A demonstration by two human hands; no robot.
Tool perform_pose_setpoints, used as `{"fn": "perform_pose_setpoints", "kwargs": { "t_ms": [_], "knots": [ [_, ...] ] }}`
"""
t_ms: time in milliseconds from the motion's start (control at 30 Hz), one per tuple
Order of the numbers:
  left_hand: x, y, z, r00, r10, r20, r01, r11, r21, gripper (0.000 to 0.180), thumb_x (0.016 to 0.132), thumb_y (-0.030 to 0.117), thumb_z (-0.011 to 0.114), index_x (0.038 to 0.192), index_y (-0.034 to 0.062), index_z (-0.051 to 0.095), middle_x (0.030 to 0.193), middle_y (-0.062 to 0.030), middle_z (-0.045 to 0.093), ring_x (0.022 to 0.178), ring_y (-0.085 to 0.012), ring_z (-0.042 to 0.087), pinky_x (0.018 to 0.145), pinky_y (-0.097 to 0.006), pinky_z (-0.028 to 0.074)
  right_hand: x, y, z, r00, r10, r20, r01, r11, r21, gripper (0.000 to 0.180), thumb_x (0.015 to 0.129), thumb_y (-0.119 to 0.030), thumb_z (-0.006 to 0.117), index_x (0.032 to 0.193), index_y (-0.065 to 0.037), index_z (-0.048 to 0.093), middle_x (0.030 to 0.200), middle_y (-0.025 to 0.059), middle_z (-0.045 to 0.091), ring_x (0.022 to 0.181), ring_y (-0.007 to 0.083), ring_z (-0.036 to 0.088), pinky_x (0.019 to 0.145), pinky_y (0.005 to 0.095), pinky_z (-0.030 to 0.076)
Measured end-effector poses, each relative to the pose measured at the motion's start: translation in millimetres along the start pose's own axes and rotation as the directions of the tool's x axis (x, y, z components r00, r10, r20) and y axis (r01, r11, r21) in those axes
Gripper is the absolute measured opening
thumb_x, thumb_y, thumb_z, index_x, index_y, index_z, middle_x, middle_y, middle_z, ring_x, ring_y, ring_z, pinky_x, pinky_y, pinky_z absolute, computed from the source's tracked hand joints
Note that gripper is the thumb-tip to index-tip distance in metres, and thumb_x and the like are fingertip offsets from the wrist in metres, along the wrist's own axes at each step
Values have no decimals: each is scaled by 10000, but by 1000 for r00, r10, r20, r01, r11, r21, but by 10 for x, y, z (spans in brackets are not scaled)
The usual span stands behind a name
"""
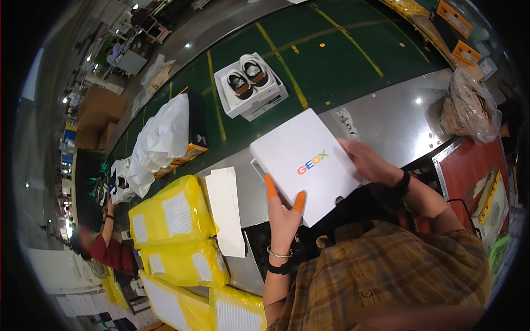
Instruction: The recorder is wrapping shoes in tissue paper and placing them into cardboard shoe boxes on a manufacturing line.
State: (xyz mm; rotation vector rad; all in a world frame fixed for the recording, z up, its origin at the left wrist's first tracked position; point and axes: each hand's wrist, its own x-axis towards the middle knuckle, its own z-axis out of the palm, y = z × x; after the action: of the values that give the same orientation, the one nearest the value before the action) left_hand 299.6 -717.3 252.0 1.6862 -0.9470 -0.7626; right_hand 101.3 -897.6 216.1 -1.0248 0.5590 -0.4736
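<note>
A white lidded shoebox [301,149] with coloured lettering is held tilted in front of my body, over the metal table edge. My left hand [284,212], with orange finger covers on at least two fingers, grips its near left side. On the right, my right hand [370,163] is closed around the box's edge, its fingertips partly hidden behind it. Beyond the box, an open white shoebox [258,103] stands on the green belt with a pair of dark and white shoes [247,77] in it.
Yellow-wrapped packs [174,212] are stacked at the left, beside white paper sheets [225,209]. White tissue paper [163,129] spills from a dark box [197,121]. A bag of brown material [469,107] sits at the right. A co-worker [113,248] reaches toward the belt at far left.
</note>
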Motion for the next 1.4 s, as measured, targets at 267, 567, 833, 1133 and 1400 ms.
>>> {"fn": "perform_pose_setpoints", "kwargs": {
  "t_ms": [267,567,833,1133,1400],
  "knots": [
    [-79,-876,-189,931,-365,0,316,806,-501,491,934,202,624,1339,-34,479,1235,-98,578,1094,-155,543,964,-281,418,675,307,296,990,-142,23,138,894,-426,518,1036,-198,386,1486,29,264,1381,114,484,1249,151,445,1054,282,350],
    [15,-607,-54,956,-277,101,292,843,-452,389,952,262,576,1152,-70,611,1047,-88,641,919,-139,611,794,-266,497,-208,391,314,993,108,-46,-102,988,116,471,967,-285,518,1350,-23,439,1183,104,589,1068,181,584,943,307,452],
    [698,-261,-77,928,46,369,-40,999,-23,488,906,400,602,1081,-55,609,1171,-209,539,960,-261,599,842,-332,478,-505,-173,15,951,274,-144,-238,945,224,465,975,-387,478,1262,-24,528,1125,99,617,1050,186,597,924,326,462],
    [2341,-150,-399,783,589,201,-449,309,839,499,717,184,738,1168,19,600,1279,-218,525,1254,-402,448,1003,-479,403,-583,-236,-139,943,93,-320,-77,995,62,729,794,-153,487,1485,-25,295,1400,161,447,1271,270,450,1051,356,377],
    [3049,-187,-129,725,518,454,-532,2,847,66,769,118,625,804,138,678,888,-55,541,862,-213,573,741,-372,431,-699,-548,-174,937,233,-261,-254,966,-49,594,840,-110,524,1406,5,387,1278,130,534,1161,204,518,1007,313,403]
  ]
}}
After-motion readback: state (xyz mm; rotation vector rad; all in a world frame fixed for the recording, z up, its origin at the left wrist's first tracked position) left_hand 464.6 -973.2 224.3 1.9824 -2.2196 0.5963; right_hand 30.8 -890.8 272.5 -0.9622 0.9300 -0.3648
